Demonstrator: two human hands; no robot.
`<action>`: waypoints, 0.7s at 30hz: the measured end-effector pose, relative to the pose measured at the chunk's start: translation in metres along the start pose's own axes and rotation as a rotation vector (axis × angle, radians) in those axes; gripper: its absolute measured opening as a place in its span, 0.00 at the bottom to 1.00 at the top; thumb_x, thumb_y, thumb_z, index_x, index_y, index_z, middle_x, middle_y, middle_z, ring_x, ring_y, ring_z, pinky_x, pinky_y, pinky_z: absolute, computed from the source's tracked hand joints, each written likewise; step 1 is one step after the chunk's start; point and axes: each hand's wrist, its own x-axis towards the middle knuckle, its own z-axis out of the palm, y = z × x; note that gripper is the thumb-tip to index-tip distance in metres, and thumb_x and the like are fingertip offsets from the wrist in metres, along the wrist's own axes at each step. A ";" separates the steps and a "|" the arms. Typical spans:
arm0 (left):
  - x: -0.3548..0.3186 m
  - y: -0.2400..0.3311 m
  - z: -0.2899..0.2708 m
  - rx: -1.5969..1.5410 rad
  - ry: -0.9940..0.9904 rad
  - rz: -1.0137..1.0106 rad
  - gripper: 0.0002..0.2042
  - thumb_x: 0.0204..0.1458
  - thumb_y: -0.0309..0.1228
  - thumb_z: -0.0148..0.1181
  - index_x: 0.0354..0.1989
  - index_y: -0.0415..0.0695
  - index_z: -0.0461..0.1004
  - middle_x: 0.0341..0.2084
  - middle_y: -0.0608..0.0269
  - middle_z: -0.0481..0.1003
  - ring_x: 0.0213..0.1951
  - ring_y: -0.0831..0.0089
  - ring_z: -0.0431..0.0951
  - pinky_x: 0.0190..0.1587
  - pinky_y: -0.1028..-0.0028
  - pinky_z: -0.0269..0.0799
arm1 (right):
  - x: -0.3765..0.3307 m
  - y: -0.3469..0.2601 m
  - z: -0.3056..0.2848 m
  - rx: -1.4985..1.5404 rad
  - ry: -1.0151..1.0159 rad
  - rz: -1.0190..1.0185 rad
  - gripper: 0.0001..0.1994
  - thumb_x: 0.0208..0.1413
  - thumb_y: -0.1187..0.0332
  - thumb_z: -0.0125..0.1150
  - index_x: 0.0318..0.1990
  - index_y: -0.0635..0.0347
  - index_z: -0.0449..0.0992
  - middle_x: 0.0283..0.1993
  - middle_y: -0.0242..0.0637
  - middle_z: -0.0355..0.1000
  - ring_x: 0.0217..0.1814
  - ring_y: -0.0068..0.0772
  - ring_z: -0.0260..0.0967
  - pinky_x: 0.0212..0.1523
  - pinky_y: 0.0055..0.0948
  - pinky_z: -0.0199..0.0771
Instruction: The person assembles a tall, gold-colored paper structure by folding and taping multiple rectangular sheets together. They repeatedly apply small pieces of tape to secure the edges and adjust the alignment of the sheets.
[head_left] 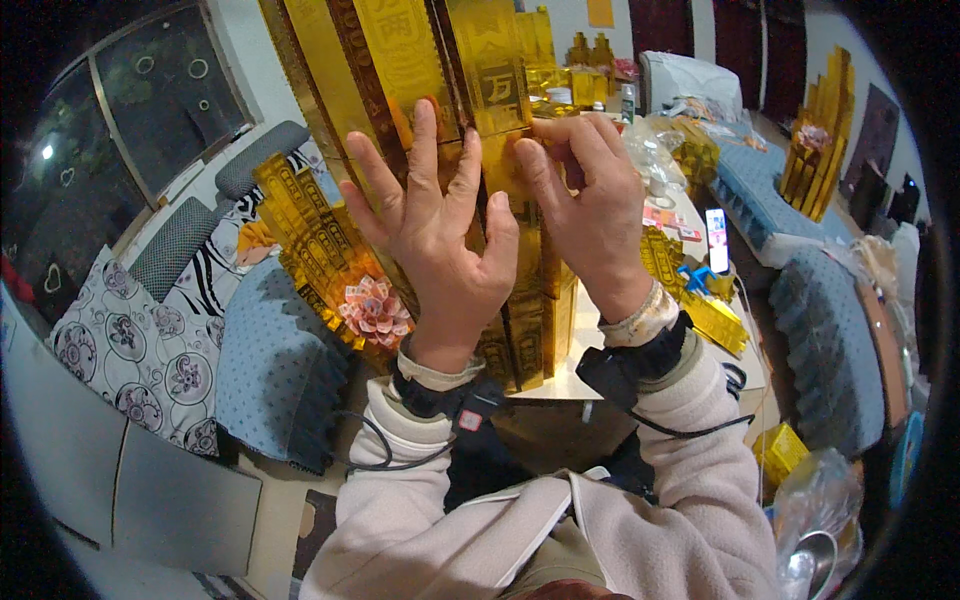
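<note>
A tall tower of gold foil paper panels (420, 60) rises straight in front of me, standing on a white table (575, 375). My left hand (435, 235) lies flat against its front with the fingers spread, pressing on the gold panels. My right hand (585, 205) is beside it to the right, with thumb and fingertips pinching a gold strip (497, 75) on the tower's upper front. Both wrists wear dark straps with cables.
A smaller gold paper piece with a pink paper flower (375, 310) leans on a blue cushion (275, 365) at left. Another gold tower (815, 130) stands at the right on blue bedding. A phone (717, 240), gold scraps and plastic bags crowd the table's right side.
</note>
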 end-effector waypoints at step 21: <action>-0.004 0.002 0.002 0.109 0.049 0.011 0.22 0.56 0.32 0.57 0.60 0.48 0.81 0.73 0.57 0.64 0.79 0.44 0.42 0.76 0.47 0.23 | 0.008 0.005 -0.021 -0.139 -0.141 -0.079 0.08 0.61 0.65 0.67 0.36 0.58 0.78 0.32 0.39 0.74 0.33 0.44 0.77 0.32 0.38 0.75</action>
